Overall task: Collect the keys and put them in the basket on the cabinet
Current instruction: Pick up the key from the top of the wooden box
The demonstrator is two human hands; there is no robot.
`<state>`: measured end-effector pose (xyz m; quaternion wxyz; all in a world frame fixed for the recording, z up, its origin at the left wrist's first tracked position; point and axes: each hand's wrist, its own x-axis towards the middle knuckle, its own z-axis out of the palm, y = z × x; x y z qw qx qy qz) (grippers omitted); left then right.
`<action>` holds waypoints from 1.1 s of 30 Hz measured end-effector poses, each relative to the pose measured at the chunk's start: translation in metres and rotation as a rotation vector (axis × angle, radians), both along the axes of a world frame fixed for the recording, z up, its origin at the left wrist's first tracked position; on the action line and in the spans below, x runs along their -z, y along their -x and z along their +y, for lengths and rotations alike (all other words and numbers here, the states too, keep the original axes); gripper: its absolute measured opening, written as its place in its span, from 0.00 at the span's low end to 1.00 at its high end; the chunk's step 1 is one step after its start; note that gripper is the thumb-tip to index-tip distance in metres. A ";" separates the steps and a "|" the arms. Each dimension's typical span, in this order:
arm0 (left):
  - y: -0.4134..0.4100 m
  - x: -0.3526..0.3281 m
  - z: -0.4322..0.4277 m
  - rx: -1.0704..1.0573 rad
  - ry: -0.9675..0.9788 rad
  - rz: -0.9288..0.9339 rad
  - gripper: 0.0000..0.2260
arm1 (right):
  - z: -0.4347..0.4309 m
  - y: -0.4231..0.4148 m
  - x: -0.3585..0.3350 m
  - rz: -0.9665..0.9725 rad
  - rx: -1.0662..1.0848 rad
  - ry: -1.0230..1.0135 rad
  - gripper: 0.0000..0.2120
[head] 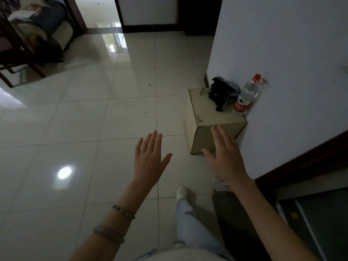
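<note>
Head view has both hands, left hand (150, 159) and right hand (224, 157), spread open and empty, no keys or basket visible yet, so I'd check that box (209, 112) at right first.

Both hands hang over the tiled floor (94, 119), the left hand (148, 161) left of the right hand (224, 157) and apart from it. Just beyond the right hand a low cabinet (205, 110) stands against the wall (282, 53). On its top, a bundle of cloth (222, 93) touches a bottle (246, 95) to its right.
</note>
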<state>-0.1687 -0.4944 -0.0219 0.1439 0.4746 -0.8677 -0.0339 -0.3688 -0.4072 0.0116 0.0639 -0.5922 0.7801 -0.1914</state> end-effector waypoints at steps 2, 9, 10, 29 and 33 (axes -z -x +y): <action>0.023 -0.001 -0.032 0.021 -0.011 -0.017 0.29 | -0.032 0.021 0.003 -0.013 0.010 -0.011 0.32; 0.099 -0.005 -0.130 0.078 -0.021 -0.101 0.29 | -0.125 0.082 0.008 -0.056 0.037 -0.056 0.30; 0.107 -0.005 -0.142 0.081 -0.029 -0.103 0.29 | -0.135 0.089 0.009 -0.058 0.041 -0.061 0.30; 0.224 0.032 -0.368 0.512 -0.088 -0.199 0.30 | -0.306 0.159 0.053 -0.156 0.382 -0.090 0.29; 0.254 0.030 -0.431 0.684 -0.093 -0.206 0.29 | -0.340 0.161 0.061 -0.207 0.535 -0.073 0.30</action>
